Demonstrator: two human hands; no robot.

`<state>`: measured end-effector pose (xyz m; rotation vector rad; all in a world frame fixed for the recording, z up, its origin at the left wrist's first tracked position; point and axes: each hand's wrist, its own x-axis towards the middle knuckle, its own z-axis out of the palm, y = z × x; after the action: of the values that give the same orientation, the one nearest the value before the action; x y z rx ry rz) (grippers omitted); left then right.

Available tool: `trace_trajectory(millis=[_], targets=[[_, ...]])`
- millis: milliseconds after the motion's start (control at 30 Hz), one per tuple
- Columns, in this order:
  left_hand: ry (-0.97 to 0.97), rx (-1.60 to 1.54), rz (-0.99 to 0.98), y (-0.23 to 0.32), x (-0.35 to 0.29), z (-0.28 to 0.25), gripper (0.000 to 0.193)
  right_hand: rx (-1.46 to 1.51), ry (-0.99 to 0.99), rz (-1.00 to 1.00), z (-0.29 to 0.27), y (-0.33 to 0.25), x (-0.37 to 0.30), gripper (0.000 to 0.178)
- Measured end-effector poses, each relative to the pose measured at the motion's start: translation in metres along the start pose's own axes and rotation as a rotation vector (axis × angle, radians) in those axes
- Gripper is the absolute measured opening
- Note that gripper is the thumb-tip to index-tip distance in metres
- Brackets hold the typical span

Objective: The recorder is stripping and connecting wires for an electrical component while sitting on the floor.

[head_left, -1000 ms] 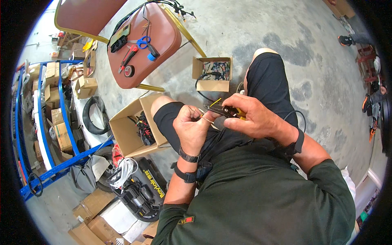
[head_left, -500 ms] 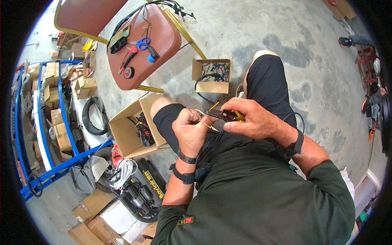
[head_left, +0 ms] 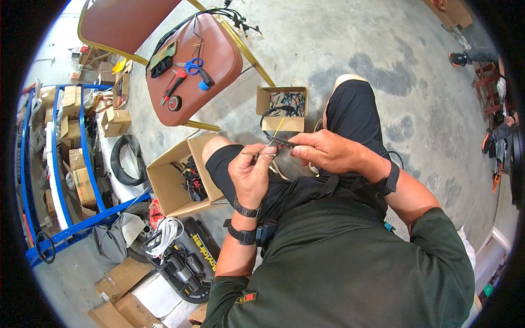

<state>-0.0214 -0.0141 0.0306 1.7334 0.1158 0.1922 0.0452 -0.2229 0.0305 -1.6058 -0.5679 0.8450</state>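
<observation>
My left hand [head_left: 250, 174] is closed in a pinch, thumb and fingertips on a thin pale wire [head_left: 268, 148]. Close beside it, my right hand [head_left: 331, 153] is closed round a slim black cable [head_left: 283, 142], whose end points toward the left fingertips. Up from between the hands sticks a thin yellow wire [head_left: 279, 128]. Both hands are above my lap, fingertips almost meeting. No yellow-handled pliers show now; whether the right palm hides them I cannot tell.
Ahead stands a small carton [head_left: 298, 124] of small parts; at left, a larger carton [head_left: 168, 188] holds dark wiring. A brown chair [head_left: 213, 52] bears blue scissors [head_left: 193, 66], a red-black cutter [head_left: 174, 86] and a tape roll [head_left: 174, 103]. Blue shelving [head_left: 92, 147] stands far left.
The yellow-handled pliers seen in my right hand have gone from sight, and black cable shows at its fingers. The yellow wire now stands more upright. Both hands have shifted slightly.
</observation>
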Motion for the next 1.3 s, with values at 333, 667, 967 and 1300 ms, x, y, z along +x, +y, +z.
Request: trace_trajectory(millis=[333, 667, 967, 1300], targets=[[0.092, 0.021, -0.129, -0.007, 0.004, -0.006, 0.008, -0.034, 0.031, -0.048, -0.002, 0.008, 0.018, 0.026], [0.122, -0.064, -0.087, -0.010, 0.016, -0.017, 0.009, 0.090, 0.100, 0.051, -0.003, 0.023, 0.042, 0.022], [0.190, -0.255, -0.215, -0.019, 0.016, -0.027, 0.011, -0.062, 0.188, 0.085, -0.046, 0.035, 0.113, 0.039], [0.149, -0.192, -0.282, -0.014, 0.000, -0.042, 0.013, -0.249, 0.315, 0.001, -0.070, -0.007, 0.292, 0.047]])
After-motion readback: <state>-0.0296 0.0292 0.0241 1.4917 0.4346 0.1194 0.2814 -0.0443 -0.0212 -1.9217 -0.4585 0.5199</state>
